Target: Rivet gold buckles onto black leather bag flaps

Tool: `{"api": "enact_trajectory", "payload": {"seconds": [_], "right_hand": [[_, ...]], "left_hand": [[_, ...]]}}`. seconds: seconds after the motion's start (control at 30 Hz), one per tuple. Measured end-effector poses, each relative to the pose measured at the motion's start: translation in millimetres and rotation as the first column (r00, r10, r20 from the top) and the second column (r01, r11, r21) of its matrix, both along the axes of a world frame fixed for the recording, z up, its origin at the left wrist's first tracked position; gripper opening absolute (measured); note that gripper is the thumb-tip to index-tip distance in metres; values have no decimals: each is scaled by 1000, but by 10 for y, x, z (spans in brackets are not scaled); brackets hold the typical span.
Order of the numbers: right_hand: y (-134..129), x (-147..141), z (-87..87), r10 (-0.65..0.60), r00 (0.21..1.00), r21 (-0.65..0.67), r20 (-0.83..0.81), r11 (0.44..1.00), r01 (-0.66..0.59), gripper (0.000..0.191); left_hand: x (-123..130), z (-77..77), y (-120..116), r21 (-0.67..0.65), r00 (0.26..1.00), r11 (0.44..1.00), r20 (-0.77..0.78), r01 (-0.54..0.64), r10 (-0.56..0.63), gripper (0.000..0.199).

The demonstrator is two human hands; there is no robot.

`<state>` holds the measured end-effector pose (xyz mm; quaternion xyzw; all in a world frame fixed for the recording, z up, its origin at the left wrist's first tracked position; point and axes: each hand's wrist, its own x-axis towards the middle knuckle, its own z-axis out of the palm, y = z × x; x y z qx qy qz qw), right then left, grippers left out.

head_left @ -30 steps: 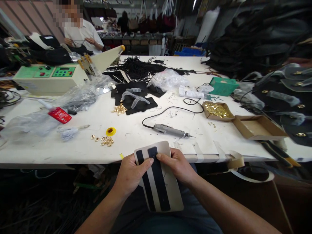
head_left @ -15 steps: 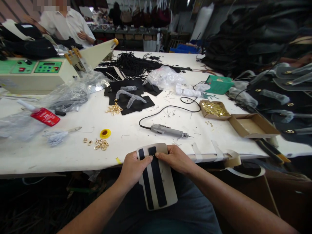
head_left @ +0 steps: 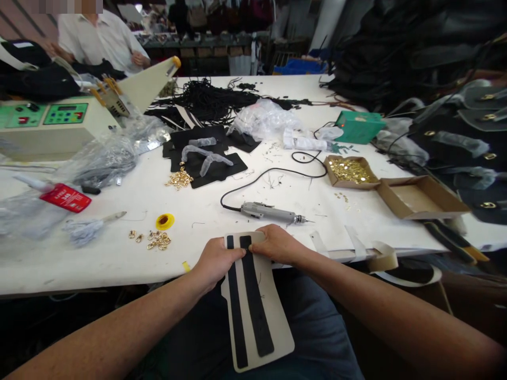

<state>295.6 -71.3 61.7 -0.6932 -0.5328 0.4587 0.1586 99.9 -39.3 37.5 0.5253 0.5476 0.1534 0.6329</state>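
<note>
Both hands grip the top end of a pale flat panel [head_left: 279,322] with two black strips along it, held over my lap at the table's front edge. My left hand [head_left: 216,261] pinches its left side, the thumb on the wider black strip [head_left: 253,295]. From the right, my right hand [head_left: 279,245] closes on the panel's upper edge, its thumb meeting the left one near the strip's top. Fingers behind the panel are hidden. Beyond the hands lies a grey electric screwdriver [head_left: 271,212] with a black cable. Small gold clasps [head_left: 159,241] lie to the left.
A yellow ring [head_left: 165,221], a brush [head_left: 89,227] and a red glue bottle [head_left: 65,197] lie left. On the right stand a box of gold pieces [head_left: 352,172], a cardboard tray [head_left: 422,198] and a green box [head_left: 360,126]. A person in a white shirt [head_left: 99,39] stands behind a machine [head_left: 59,126].
The panel's lower end has swung up toward me, so more of its length shows. Both hands keep their hold at its top, thumbs still close together. The view has shifted slightly.
</note>
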Motion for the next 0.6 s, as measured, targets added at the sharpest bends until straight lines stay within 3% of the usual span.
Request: {"api": "enact_trajectory", "payload": {"seconds": [0.23, 0.6], "right_hand": [[29, -35, -38, 56, 980, 15, 193, 998, -60, 14], [37, -31, -58, 57, 973, 35, 226, 997, -66, 25]], "left_hand": [[101, 86, 34, 82, 992, 996, -122, 32, -22, 16], [129, 90, 12, 118, 980, 991, -193, 65, -41, 20]]}}
